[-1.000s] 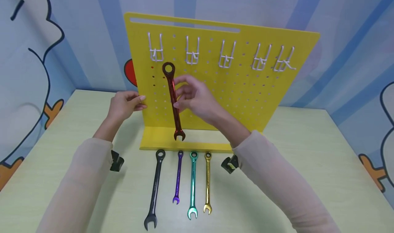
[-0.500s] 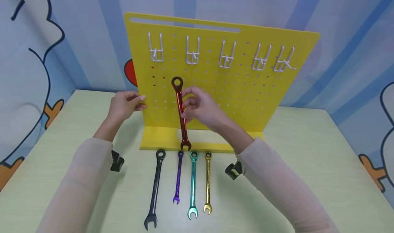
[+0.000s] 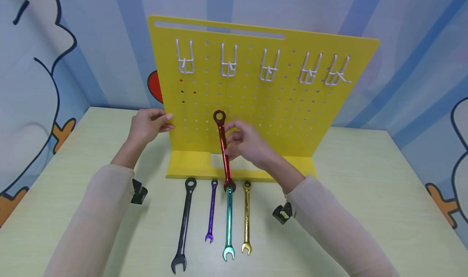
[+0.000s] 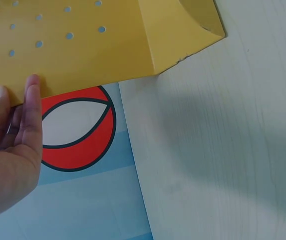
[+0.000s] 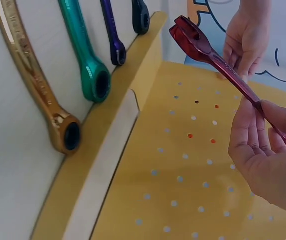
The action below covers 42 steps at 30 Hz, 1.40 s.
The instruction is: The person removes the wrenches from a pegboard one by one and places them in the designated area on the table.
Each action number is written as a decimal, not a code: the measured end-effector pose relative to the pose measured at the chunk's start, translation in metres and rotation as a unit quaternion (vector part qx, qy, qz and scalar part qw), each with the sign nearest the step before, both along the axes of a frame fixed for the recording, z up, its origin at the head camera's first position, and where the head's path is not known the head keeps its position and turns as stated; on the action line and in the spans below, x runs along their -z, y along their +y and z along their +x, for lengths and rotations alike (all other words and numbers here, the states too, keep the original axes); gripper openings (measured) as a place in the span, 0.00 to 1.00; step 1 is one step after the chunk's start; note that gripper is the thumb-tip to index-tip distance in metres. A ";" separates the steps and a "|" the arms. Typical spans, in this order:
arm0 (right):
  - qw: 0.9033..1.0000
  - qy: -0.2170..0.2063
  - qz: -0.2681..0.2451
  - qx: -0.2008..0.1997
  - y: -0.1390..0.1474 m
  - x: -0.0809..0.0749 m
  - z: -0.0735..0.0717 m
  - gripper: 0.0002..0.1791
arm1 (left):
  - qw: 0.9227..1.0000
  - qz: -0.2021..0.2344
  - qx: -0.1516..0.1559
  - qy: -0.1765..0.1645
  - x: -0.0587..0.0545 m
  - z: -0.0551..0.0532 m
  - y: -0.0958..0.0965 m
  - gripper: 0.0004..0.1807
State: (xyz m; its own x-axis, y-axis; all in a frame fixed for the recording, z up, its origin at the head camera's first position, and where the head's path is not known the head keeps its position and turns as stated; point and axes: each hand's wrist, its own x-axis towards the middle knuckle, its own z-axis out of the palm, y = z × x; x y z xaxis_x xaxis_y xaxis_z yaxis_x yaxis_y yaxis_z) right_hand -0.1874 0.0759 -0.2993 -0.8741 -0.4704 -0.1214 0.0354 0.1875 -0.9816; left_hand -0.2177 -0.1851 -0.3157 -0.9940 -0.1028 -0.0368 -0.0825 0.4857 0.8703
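Note:
My right hand pinches a red combination wrench by the middle of its shaft, thumb on one side and fingers on the other. Its ring end points up and its open end down, overlapping the ring end of a teal wrench in the head view. The right wrist view has the red wrench raised off the table. At the left edge of a yellow pegboard, my left hand grips the board between thumb and fingers, with fingertips over the edge in the left wrist view.
Several white wire hooks line the upper pegboard, with nothing hanging on them. Before its yellow base lie a black wrench, a purple wrench and a gold wrench on the pale table. A patterned wall stands behind.
My right hand has carried the red wrench down and to the right, from near the leftmost hook to just above the teal wrench. My left hand has stayed on the board's edge.

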 end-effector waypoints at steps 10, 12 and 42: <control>0.999 -0.029 0.041 0.010 0.018 0.021 0.004 0.22 | 1.000 0.005 0.005 -0.002 0.000 -0.001 0.000 0.20; 0.998 -0.040 0.048 0.012 0.022 0.025 0.004 0.22 | 1.000 0.004 0.006 -0.002 0.000 -0.001 0.000 0.21; 0.983 -0.155 0.104 -0.007 0.075 0.064 0.021 0.17 | 1.000 0.015 -0.003 -0.005 0.000 -0.001 0.001 0.20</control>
State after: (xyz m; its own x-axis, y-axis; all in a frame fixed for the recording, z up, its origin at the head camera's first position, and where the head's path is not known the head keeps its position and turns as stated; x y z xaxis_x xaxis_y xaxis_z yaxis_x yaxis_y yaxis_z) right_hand -0.1663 0.1507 -0.3630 -0.7740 -0.4194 -0.4744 0.3218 0.3847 -0.8652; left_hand -0.2185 -0.1844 -0.3162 -0.9930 -0.1076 -0.0496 -0.0939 0.4596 0.8831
